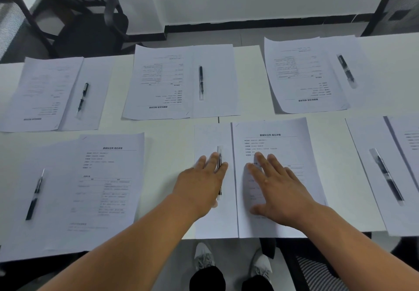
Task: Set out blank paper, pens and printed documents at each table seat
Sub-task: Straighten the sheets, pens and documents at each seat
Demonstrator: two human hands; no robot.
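At the near middle seat a blank sheet (pixel 213 138) lies left of a printed document (pixel 272 141). A pen (pixel 219 154) lies along the blank sheet's right side. My left hand (pixel 204 181) rests flat on that sheet, fingers spread, with the fingertips touching the pen. My right hand (pixel 274 186) lies flat and open on the printed document. Neither hand grips anything.
Other seats on the white table (pixel 172 136) hold paper, document and pen sets: near left pen (pixel 35 195), near right pen (pixel 386 175), far pens (pixel 82 99), (pixel 201 82), (pixel 346 70). A black chair (pixel 90 25) stands beyond the far edge. My shoes (pixel 204 256) show below the near edge.
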